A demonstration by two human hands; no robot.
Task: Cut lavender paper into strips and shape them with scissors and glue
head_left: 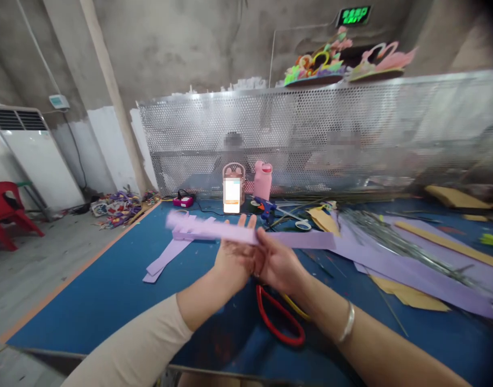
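Both of my hands are raised over the blue table (109, 290). My left hand (234, 255) lies palm up with its fingers stretched out, and a stack of lilac foam strips (208, 228) rests across them. My right hand (276, 260) is closed in a pinch on the right end of the same strips. The strips stick out to the left, blurred by motion. A silver bangle (347, 322) is on my right wrist. Red-handled scissors (278, 320) lie on the table just below my hands.
More lilac strips (165, 258) lie to the left, and large lilac sheets (411, 263) with thin wires to the right. A phone (232, 196), a pink bottle (262, 180) and a blue glue gun (266, 207) stand before a perforated metal screen (311, 134); a person sits behind it.
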